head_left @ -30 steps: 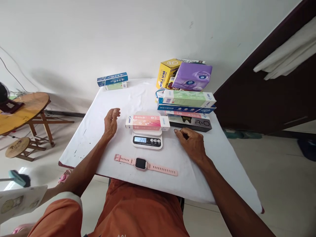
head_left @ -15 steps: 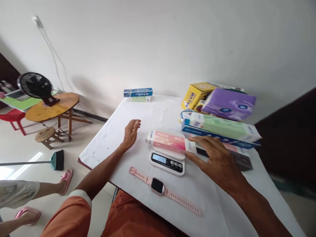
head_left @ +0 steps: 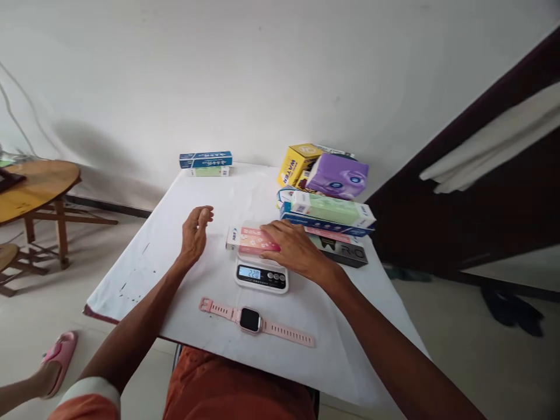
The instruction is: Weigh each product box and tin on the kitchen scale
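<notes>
A pink and white toothpaste box (head_left: 251, 239) lies across a white kitchen scale (head_left: 283, 286), whose lit display appears to read 220. My right hand (head_left: 291, 248) is closed around the box's right end, thumb on the near side and fingers over the far side, hiding that end. To the left of the box, my left hand (head_left: 195, 233) hovers over the table, holding nothing, its fingers loosely extended and apart from the thumb. Nearer to me than the scale, a pink-strapped smartwatch (head_left: 250, 320) lies flat with its strap stretched out.
Right of the scale sit a green box (head_left: 332, 209), a blue box (head_left: 315, 223) and a dark box (head_left: 350, 256). Behind them are a yellow box (head_left: 297, 163) and a purple pack (head_left: 339, 175). Blue boxes (head_left: 205, 159) stand at the table's far left corner. Another person's pink-sandalled foot (head_left: 61, 359) shows at left.
My right hand has moved from open beside the box's right end to closed over it. My left hand stays raised and open. The view has turned to the right.
</notes>
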`<action>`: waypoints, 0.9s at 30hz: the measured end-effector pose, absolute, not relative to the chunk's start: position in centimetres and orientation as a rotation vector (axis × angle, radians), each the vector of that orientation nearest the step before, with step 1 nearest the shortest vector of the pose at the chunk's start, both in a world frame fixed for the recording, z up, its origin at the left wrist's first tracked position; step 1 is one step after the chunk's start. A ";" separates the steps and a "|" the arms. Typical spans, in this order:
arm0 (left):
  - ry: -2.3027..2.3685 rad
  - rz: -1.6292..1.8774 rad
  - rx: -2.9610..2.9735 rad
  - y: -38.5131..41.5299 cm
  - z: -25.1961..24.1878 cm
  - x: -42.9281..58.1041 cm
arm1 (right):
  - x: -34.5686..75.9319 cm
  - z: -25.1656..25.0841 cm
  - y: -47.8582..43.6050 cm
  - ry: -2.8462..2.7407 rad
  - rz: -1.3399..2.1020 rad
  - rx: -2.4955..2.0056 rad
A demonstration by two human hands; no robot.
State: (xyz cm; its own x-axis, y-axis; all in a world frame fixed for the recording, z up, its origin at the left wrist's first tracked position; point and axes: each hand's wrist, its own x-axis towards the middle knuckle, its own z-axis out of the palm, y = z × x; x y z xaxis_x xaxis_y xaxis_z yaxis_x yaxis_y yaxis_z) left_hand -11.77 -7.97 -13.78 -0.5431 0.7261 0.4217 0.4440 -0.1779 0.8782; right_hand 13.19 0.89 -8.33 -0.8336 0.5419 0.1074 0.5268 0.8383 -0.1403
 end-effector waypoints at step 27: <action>1.899 1.686 1.386 -7.7 -14.3 -11.8 | 29.1 -13.1 5.8 -2.410 -0.087 -1.199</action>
State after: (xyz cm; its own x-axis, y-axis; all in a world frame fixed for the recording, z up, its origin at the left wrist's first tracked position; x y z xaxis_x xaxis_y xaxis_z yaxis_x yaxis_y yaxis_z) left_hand -11.80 -7.68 -14.25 -0.5176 0.7625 0.3881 0.4759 -0.1204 0.8712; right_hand 29.13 5.75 -13.09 -0.5241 0.7435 0.4154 0.7714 0.6211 -0.1384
